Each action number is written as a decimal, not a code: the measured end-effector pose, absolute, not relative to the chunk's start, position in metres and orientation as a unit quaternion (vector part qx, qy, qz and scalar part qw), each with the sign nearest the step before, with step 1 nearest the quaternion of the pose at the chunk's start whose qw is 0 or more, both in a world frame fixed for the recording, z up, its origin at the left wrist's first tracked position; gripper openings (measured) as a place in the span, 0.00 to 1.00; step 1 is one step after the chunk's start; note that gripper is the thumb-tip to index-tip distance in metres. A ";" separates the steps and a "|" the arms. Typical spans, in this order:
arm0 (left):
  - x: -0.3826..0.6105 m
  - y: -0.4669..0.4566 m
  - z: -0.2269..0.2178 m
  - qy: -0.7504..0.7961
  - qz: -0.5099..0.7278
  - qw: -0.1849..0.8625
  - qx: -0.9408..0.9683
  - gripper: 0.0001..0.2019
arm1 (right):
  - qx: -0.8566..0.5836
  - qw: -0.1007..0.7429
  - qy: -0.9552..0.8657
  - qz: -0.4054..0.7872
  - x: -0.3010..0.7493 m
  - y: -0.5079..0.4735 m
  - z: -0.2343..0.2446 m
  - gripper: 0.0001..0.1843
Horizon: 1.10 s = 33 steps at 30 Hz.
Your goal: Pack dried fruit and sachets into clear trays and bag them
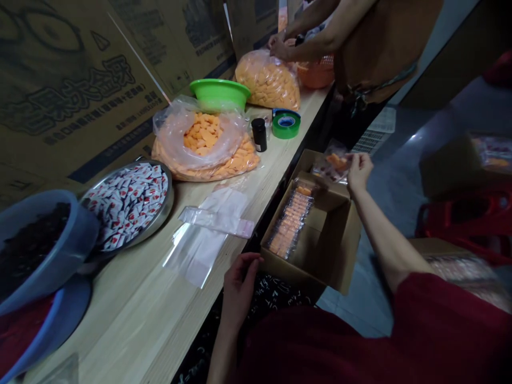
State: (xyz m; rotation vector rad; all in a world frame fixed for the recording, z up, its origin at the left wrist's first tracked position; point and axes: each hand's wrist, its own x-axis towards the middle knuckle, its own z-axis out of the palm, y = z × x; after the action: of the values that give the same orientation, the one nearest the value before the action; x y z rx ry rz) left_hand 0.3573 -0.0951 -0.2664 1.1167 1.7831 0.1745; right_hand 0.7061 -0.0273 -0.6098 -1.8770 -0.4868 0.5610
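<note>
My right hand point(360, 172) pinches the edge of a small clear packet point(338, 161) with orange pieces inside, above the far end of an open cardboard box point(336, 240). A row of similar clear packets point(290, 221) stands packed along the box's left side. My left hand point(242, 280) is by the table edge at the box's near left corner, its fingers loosely bent and the thumb apart. Nothing shows in it; whether its fingertips touch the box I cannot tell. Flat clear bags point(208, 234) lie on the wooden table point(152, 309) beside it.
Along the table are blue basins point(80, 213), a metal bowl of small sachets point(128, 205), a bag of orange pieces point(206, 144), a green basin point(220, 95), a black bottle point(259, 134) and green tape point(286, 124). A co-worker's hands point(280, 48) hold another bag point(268, 80). Red stools point(468, 218) stand right.
</note>
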 end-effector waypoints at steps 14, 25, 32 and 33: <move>0.333 -0.096 -0.257 0.795 0.105 0.460 0.381 0.17 | -0.805 0.509 -0.179 0.249 0.673 -0.043 -0.620 0.15; 0.355 -0.092 -0.277 0.758 0.068 0.489 0.427 0.15 | -0.811 0.502 -0.199 0.224 0.691 -0.003 -0.623 0.15; 0.397 -0.081 -0.326 0.681 0.023 0.578 0.450 0.12 | -0.786 0.485 -0.233 0.306 0.650 -0.023 -0.632 0.20; 0.399 -0.080 -0.331 0.682 0.024 0.582 0.443 0.12 | -0.782 0.483 -0.233 0.319 0.645 -0.029 -0.633 0.20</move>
State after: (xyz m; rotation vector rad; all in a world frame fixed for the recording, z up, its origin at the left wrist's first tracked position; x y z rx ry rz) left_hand 0.3991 -0.0800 -0.3306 1.0355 1.5922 0.0570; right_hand 0.6453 -0.0287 -0.6326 -1.9044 -0.5675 0.7772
